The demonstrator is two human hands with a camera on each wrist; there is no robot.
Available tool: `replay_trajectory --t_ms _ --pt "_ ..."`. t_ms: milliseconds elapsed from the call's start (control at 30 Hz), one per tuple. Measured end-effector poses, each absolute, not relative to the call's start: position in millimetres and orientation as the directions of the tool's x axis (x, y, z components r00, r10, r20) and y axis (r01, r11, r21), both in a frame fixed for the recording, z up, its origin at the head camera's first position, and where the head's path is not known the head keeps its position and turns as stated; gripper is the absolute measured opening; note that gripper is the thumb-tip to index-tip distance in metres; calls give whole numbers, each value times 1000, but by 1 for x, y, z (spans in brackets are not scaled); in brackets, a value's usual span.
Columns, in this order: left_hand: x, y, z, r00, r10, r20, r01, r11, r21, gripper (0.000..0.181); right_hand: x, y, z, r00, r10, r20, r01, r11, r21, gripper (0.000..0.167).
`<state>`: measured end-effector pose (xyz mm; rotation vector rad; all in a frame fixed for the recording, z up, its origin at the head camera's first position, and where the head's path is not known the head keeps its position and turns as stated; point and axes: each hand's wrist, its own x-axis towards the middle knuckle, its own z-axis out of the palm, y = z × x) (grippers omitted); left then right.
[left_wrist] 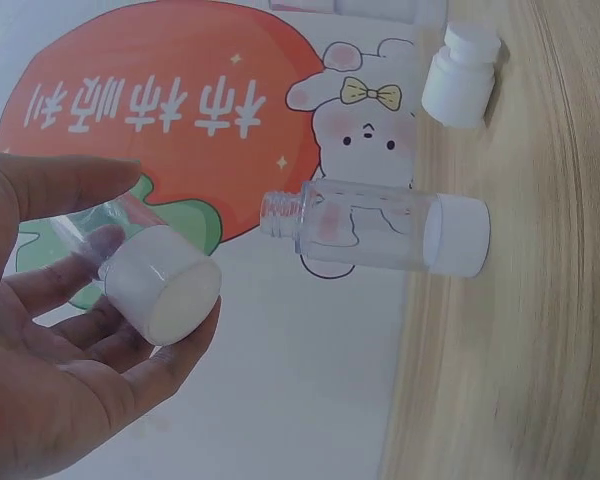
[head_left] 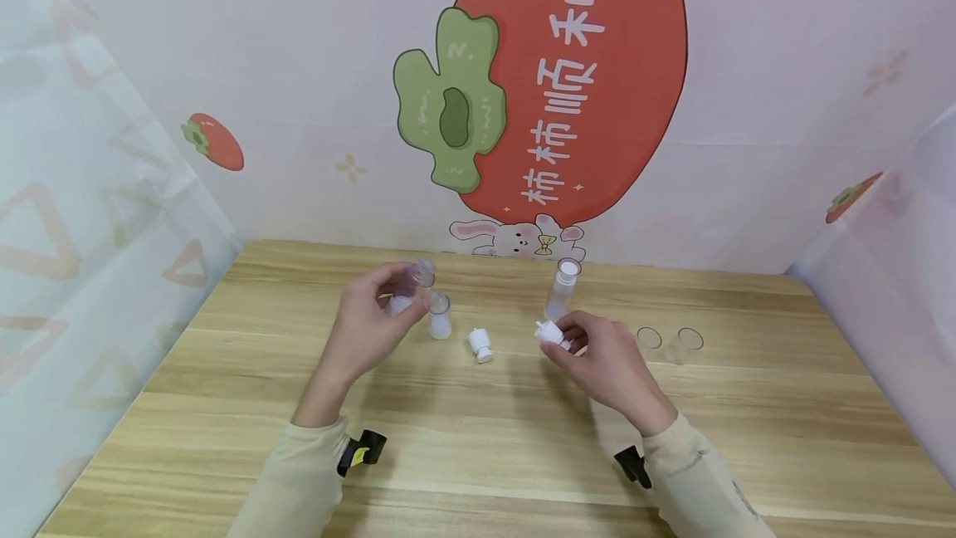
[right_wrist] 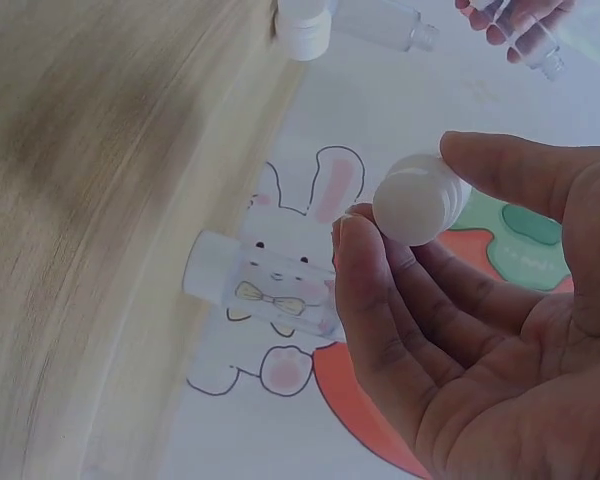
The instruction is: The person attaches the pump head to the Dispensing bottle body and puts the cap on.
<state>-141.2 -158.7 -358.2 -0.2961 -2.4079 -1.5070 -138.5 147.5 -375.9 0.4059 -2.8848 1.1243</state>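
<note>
Raised a little over the table, my left hand [head_left: 373, 318] grips a small clear bottle [left_wrist: 90, 235] with a white base, held tilted. Just right of that hand stands a second clear bottle [head_left: 440, 318], its threaded neck [left_wrist: 280, 213] uncapped in the left wrist view. Between thumb and fingers, my right hand [head_left: 601, 355] pinches a white pump head [head_left: 550, 333]. Behind it stands a third clear bottle [head_left: 558, 297], also with a white base [right_wrist: 210, 265]. Another white pump head [head_left: 480, 344] rests on the table between the hands.
Right of my right hand, two clear caps with thin round rims, a nearer one [head_left: 649, 338] and a farther one [head_left: 690, 339], stand on the wooden table [head_left: 478, 455]. A printed cloth backdrop [head_left: 299, 65] rises along the table's back edge, with similar cloth on both sides.
</note>
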Motion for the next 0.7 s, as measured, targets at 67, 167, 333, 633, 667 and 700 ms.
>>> replay_trajectory --t_ms 67,167,333,633,667,700 --pt "-140 -157 -357 -937 36 348 327 443 835 39 -138 148 -376 -964 -238 119 -255 702 -665 20" --pt "-138 -155 -356 -935 50 350 334 455 826 39 -137 149 -376 -961 -245 127 -266 697 -666 20" --pt "-136 -151 -354 -933 64 355 342 466 816 39 -136 150 -376 -960 -249 125 -267 692 -670 19" --pt "-134 -142 -355 -923 129 362 377 493 784 41 -136 152 -376 -955 -272 116 -276 674 -686 19" --pt "-134 -140 -355 -921 135 366 383 493 781 42 -136 152 -375 -954 -276 119 -279 671 -687 19" --pt "-134 -139 -356 -919 144 368 389 493 778 42 -135 152 -375 -953 -277 121 -282 670 -687 20"
